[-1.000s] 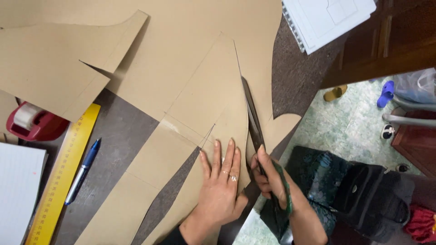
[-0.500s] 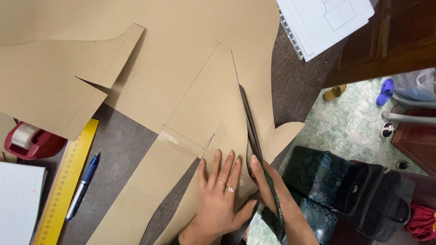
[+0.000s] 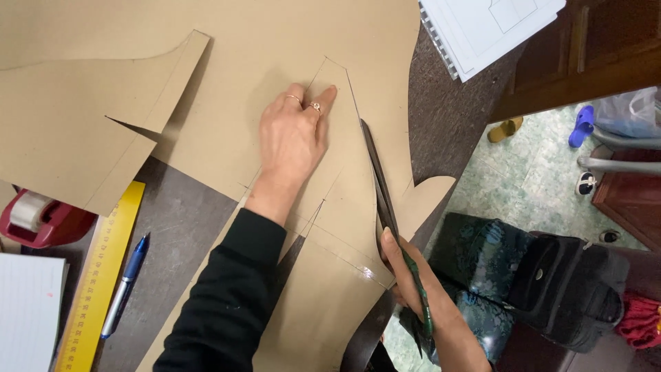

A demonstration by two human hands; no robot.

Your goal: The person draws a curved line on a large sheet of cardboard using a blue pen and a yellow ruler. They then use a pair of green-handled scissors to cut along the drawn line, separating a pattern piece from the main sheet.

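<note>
A: Brown card (image 3: 227,89) covers most of the grey counter (image 3: 186,220) in the head view. Where are the hands?

B: The left hand (image 3: 292,134) lies flat on the card, fingers together and pointing up along a pencilled line, clamped on nothing. The right hand (image 3: 413,275), at the counter's near edge, is closed round the green handles of the scissors (image 3: 379,182).

A: And the blades?

B: Dark and long, set into the card just right of the left hand, tips near a pencil line. They look nearly closed.

A: What could go wrong?

B: I think the cut could wander off the line, since the pressing hand sits above the blades and the loose flap (image 3: 423,200) to their right hangs unsupported over the edge. The fingertips are also near the blade path; a quick snip forward might nick them.

A: Anything with labels or packaging?

B: Not much. A red tape dispenser (image 3: 38,220) with a white roll sits at the far left, a yellow ruler (image 3: 100,275) lies beside it with a blue pen (image 3: 127,279) alongside. White paper (image 3: 27,310) fills the lower left corner, and a white spiral pad (image 3: 482,27) is at the top right. On the floor (image 3: 537,179) stand dark bags (image 3: 544,275) and a blue slipper (image 3: 582,124).
</note>
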